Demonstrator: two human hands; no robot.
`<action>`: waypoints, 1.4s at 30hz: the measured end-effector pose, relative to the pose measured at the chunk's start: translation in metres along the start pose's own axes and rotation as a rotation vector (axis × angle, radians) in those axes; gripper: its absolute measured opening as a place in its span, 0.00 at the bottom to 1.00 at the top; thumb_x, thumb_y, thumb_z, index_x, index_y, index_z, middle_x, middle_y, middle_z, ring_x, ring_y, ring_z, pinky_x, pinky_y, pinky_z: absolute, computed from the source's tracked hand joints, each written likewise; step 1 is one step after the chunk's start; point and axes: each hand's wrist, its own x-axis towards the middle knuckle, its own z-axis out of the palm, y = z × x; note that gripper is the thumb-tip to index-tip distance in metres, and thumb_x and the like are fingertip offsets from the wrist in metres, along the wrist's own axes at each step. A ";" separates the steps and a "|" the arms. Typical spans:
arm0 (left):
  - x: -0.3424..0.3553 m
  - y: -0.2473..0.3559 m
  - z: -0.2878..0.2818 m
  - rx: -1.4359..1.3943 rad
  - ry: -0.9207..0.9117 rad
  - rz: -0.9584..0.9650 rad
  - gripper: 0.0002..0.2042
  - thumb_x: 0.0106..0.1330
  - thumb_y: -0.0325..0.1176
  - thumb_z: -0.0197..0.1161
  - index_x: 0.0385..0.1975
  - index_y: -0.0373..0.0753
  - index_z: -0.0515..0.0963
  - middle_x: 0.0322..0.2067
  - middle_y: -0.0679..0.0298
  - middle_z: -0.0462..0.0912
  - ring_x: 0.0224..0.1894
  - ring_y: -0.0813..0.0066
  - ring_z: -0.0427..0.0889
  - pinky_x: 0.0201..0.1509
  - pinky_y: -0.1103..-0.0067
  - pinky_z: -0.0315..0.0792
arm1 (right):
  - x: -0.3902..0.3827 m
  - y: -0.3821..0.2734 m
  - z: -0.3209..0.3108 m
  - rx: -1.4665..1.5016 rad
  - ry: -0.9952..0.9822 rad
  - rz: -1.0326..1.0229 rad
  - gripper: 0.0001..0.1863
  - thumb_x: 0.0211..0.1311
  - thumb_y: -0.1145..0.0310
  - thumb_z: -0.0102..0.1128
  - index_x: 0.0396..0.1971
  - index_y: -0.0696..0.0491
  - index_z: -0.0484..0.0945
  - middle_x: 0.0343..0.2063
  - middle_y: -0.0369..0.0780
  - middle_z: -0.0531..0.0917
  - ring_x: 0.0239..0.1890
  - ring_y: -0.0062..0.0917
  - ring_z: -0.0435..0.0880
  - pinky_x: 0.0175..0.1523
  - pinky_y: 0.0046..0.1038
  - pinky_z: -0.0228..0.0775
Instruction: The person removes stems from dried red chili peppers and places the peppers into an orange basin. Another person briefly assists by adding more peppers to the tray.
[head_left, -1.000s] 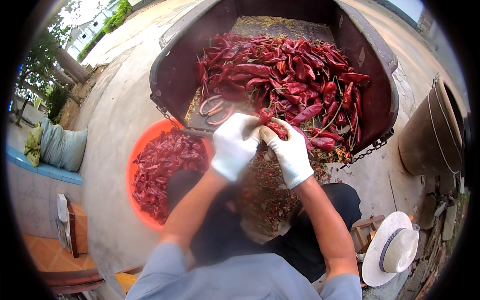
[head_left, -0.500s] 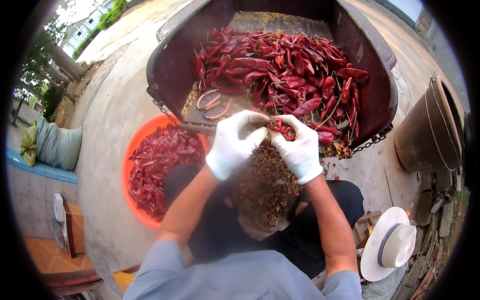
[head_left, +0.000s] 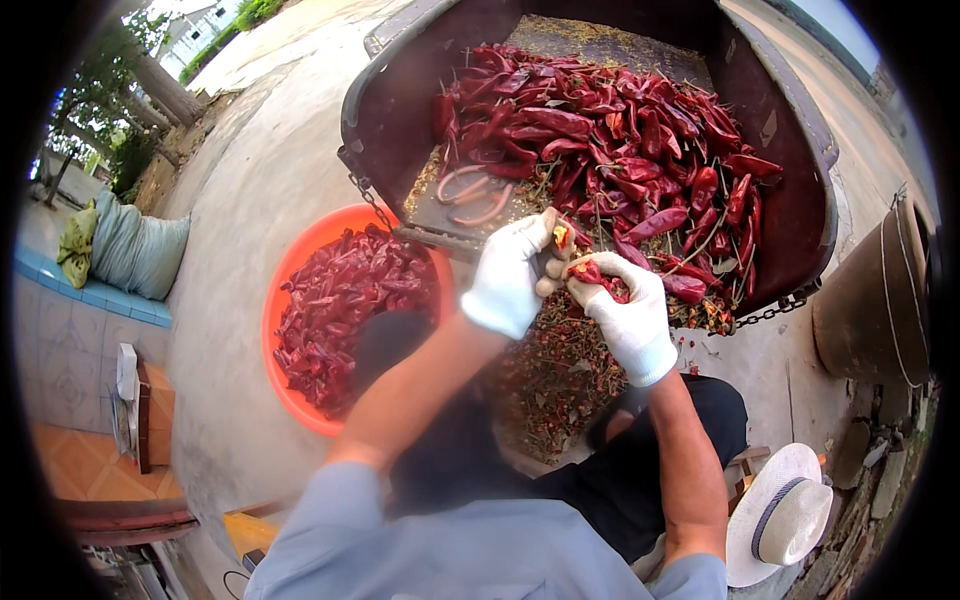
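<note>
Both hands wear white gloves. My left hand (head_left: 508, 280) pinches a small torn chili piece (head_left: 562, 238), its yellow-orange inside showing. Close beside it, my right hand (head_left: 630, 318) is closed on a dried red chili (head_left: 590, 272), whose end pokes out between thumb and fingers. Just beyond them, a large heap of dried red chilies (head_left: 630, 150) lies in a dark maroon cart bed (head_left: 392, 130). Scissors with pinkish handles (head_left: 480, 207) rest at the bed's near left. Beneath the hands is a pile of stems and scraps (head_left: 560, 380).
An orange basin (head_left: 275, 320) full of red chilies (head_left: 345, 300) stands to the left of my knees. Chains (head_left: 372, 200) hang at the cart's corners. At the right are a brown bucket (head_left: 870, 290) and a straw hat (head_left: 792, 520). A stuffed sack (head_left: 138, 248) lies far left.
My hands were together around one red chili; now they are slightly apart, each with a piece. The left fingers hold a yellow-orange bit. The whole view has shifted, with the cart further right.
</note>
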 end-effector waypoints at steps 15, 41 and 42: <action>0.115 0.042 -0.047 2.266 0.219 0.663 0.14 0.59 0.43 0.69 0.43 0.48 0.85 0.42 0.63 0.85 0.47 0.57 0.81 0.53 0.65 0.76 | -0.004 0.014 -0.007 -0.248 -0.042 0.097 0.14 0.57 0.66 0.70 0.40 0.57 0.84 0.29 0.43 0.87 0.33 0.19 0.85 0.41 0.25 0.76; -0.016 -0.044 -0.004 1.182 0.014 0.718 0.06 0.65 0.27 0.64 0.38 0.33 0.81 0.29 0.55 0.85 0.30 0.72 0.84 0.36 0.71 0.77 | 0.001 0.010 -0.003 0.089 0.236 0.274 0.26 0.64 0.67 0.69 0.60 0.58 0.74 0.29 0.33 0.82 0.22 0.11 0.74 0.24 0.17 0.63; -0.021 -0.035 0.000 0.965 -0.041 0.611 0.07 0.65 0.27 0.64 0.40 0.33 0.81 0.30 0.57 0.86 0.29 0.76 0.84 0.34 0.73 0.78 | -0.003 0.009 -0.008 0.210 0.187 0.249 0.23 0.65 0.66 0.67 0.57 0.58 0.74 0.26 0.31 0.79 0.18 0.10 0.68 0.21 0.17 0.56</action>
